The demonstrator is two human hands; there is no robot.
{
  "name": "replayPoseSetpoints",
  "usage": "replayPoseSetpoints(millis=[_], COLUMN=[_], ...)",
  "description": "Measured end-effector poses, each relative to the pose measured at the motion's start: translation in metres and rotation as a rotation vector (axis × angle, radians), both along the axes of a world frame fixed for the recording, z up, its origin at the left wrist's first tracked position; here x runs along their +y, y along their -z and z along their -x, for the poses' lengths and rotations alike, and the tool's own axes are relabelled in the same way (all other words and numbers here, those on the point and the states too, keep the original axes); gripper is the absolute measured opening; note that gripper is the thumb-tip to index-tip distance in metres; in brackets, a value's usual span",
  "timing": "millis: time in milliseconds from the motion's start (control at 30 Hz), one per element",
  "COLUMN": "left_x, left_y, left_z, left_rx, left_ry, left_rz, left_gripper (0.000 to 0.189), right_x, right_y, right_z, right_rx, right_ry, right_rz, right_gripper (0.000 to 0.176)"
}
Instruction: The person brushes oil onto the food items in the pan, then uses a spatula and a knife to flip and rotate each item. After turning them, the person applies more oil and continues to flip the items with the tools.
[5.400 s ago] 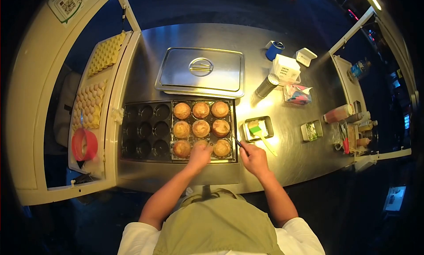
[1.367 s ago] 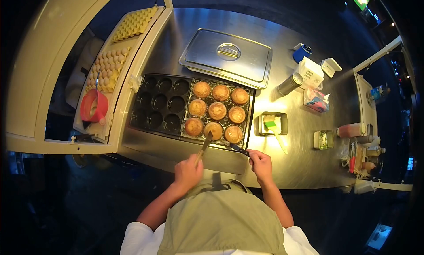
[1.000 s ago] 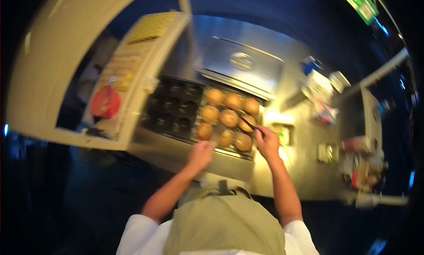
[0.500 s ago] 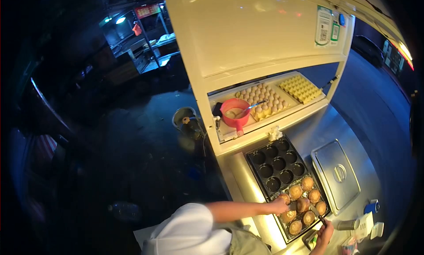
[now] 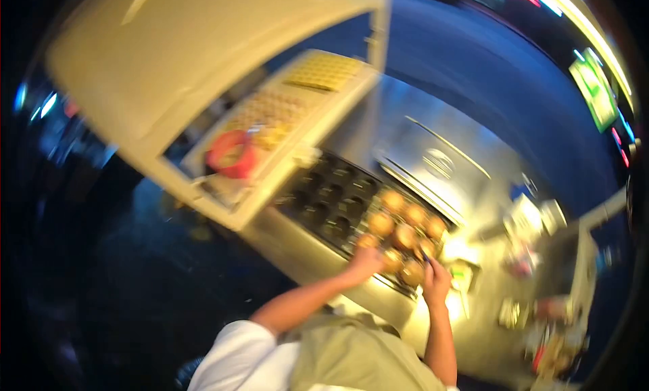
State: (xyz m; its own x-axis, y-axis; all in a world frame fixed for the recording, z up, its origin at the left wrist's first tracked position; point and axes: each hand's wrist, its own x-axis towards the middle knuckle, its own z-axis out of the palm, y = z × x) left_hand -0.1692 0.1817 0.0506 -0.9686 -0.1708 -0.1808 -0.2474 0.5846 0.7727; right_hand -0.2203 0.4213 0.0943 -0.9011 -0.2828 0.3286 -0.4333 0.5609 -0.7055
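Observation:
A black griddle pan with round moulds lies on the steel counter, and its near end bears several browned round cakes. My left hand, fingers closed, is at the left edge of the cakes, right beside one of them. What it grips, if anything, is blurred. My right hand is wrapped round a thin dark-handled tool, whose tip points in among the cakes on the right side. Motion blur hides the tool's exact shape.
Behind the pan, a shelf holds a red pot, a tray of eggs and a yellow egg tray. A steel lidded container adjoins the pan. Packets and white boxes stand to the right.
The view has swung round, so the pan and shelf now appear turned and further left. Both hands stay at the cakes, the right one still holding its tool.

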Motion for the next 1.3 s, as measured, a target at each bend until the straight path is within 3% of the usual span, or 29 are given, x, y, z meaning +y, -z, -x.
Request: replayPoseSetpoints(millis=[33,67,167,233,367,433,533,733,833,967,1033,1067,1133,1300], left_x=[-0.002,-0.003,-0.005,-0.001,0.009,0.012,0.010,0.008,0.014,0.016,0.019,0.022,0.035,0.051], left_y=[-0.005,0.018,-0.015,-0.030,-0.073,-0.089,-0.092,-0.072,-0.074,-0.059,-0.053,-0.051,-0.047,-0.025], left_z=[-0.003,-0.002,-0.006,-0.009,-0.015,-0.017,-0.021,-0.014,-0.011,-0.016,-0.017,-0.017,-0.014,-0.004], left_rx=[-0.004,-0.039,-0.074,0.018,0.017,0.051,0.176,0.085,0.054,0.192,-0.048,-0.050,-0.270,-0.283], left_ry=[-0.008,-0.055,-0.053,-0.080,0.001,0.033,0.004,0.007,-0.013,-0.056,-0.087,-0.086,-0.153,-0.142], left_rz=[-0.005,0.053,0.044,0.171,0.352,0.323,0.224,0.239,0.202,0.158,-0.298,-0.299,-0.632,-0.641], left_gripper=[0.035,0.035,0.035,0.032,0.027,0.023,0.022,0.021,0.021,0.025,0.029,0.029,0.031,0.033], right_x=[-0.002,-0.002,-0.007,-0.011,-0.006,-0.004,0.006,0.026,0.024,0.036,0.043,0.047,0.052,0.056], right_y=[0.001,0.006,-0.005,-0.012,0.030,0.030,-0.008,-0.011,0.003,-0.035,-0.040,-0.044,-0.041,-0.033], right_z=[-0.001,-0.002,-0.009,-0.011,-0.008,-0.005,-0.012,-0.017,-0.012,-0.008,-0.001,0.003,0.014,0.040], right_rx=[0.018,0.014,-0.098,-0.189,-0.299,-0.685,-0.878,-0.723,-0.509,-0.357,-0.187,-0.142,-0.119,-0.227], right_ry=[0.052,0.115,0.080,0.070,0.148,0.189,0.286,0.366,0.234,0.279,0.305,0.306,0.260,0.144], right_rz=[0.013,-0.037,-0.096,-0.080,0.079,0.382,0.456,0.318,0.267,0.191,0.138,0.074,-0.042,-0.284], right_gripper=[0.023,0.023,0.024,0.025,0.027,0.026,0.025,0.026,0.023,0.020,0.019,0.019,0.018,0.021])
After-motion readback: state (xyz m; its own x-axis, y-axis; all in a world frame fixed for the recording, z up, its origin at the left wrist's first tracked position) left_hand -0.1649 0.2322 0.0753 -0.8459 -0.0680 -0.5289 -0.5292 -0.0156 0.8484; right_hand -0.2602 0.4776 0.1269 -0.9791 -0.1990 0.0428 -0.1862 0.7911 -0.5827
